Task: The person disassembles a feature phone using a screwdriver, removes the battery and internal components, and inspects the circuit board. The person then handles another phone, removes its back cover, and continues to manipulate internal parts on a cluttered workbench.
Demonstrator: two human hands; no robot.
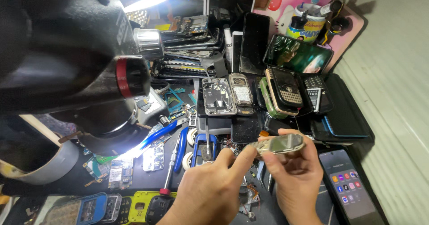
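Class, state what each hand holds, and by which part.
Both hands pinch a small silver phone part: left hand at its left end, right hand gripping its middle from below.

A lit smartphone (350,187) lies at the bench's right front, its screen grey with rows of small coloured round icons; farther back, a tilted phone (298,54) shows a dark greenish picture; two white-framed tablets (231,2) stand behind, screens dark.

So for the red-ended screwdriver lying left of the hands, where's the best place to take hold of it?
Probably the dark handle near its red end, coming from above. The screwdriver lies flat, its thin shaft running up between phone parts, and only the handle end looks thick enough to pinch. The left hand is nearest, though both hands now hold a small silver phone.
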